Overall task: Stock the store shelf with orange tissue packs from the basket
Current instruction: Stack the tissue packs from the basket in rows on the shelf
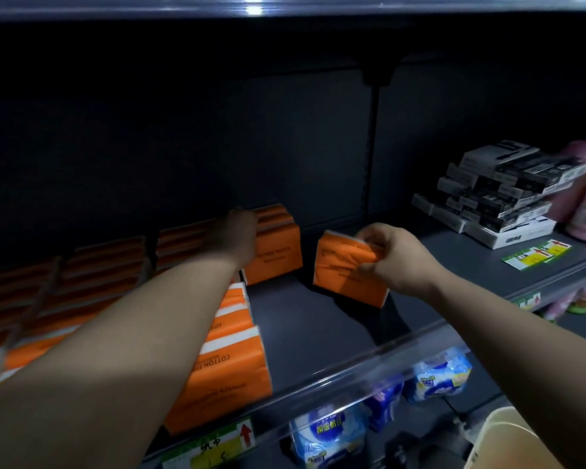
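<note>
On the dark middle shelf (312, 319) of a store rack, rows of orange tissue packs (230, 367) fill the left part, running from the clear front rail back into the shadow. A bare stretch of shelf lies open to their right. The left hand (239, 231) reaches deep along the last row and rests at the top of the rear pack (279, 255); it is too dark there to tell whether its fingers are spread or curled over it. The right hand (396, 258) holds a loose pack (345, 279) upright on the bare stretch, its lower edge at or just above the shelf, near the rear pack but apart from it. Its fingers (372, 236) and thumb pinch the pack's upper right end, denting the soft wrap. The step in hand looks like placing: this pack begins a new row. The next move probably calls for sliding it left and back until it sits flush beside the rear pack, while the left hand steadies the row. Further right stand stacked black and white boxes (501, 194), with a price label (535, 253) lying in front, and blue packs (329, 434) sit on the shelf below. A cream container (508, 438) is cut off at the lower right corner; it may be the basket, though nothing inside it shows.
</note>
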`<state>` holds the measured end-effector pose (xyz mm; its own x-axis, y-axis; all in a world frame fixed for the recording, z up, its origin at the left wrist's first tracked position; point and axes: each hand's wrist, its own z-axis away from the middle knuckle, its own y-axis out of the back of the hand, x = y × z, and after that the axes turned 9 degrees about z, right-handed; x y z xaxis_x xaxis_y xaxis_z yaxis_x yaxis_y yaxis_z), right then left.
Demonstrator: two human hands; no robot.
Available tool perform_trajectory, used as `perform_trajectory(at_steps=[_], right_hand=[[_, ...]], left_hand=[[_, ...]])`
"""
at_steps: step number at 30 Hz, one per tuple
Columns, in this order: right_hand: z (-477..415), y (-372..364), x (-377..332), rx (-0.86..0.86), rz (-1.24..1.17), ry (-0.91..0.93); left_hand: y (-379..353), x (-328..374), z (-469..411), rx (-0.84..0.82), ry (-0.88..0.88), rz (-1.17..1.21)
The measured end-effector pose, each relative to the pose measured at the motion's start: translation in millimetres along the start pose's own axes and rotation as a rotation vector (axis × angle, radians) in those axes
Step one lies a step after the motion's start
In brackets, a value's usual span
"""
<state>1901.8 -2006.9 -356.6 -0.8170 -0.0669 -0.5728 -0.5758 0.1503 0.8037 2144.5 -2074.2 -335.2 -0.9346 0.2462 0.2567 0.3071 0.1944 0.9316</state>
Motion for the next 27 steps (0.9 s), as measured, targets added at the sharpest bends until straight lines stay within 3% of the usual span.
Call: perform_trajectory(at_steps=[7,15,20,27], right_hand=[[-17,-15,-39,-0.089,0.052,0.164],[-39,-53,-82,-0.179,0.242,0.181],[-45,-67,-88,-0.088,0.474,0.166],[-24,-56,-79,0.018,0.388,0.256]], left_hand=[[22,-22,5,0.086,0.025,0.140],[35,-43,33,0.085,0.057,0.133],[33,-46,48,0.056,0.086,0.144],[37,-38,61,0.062,0.094,0.113]])
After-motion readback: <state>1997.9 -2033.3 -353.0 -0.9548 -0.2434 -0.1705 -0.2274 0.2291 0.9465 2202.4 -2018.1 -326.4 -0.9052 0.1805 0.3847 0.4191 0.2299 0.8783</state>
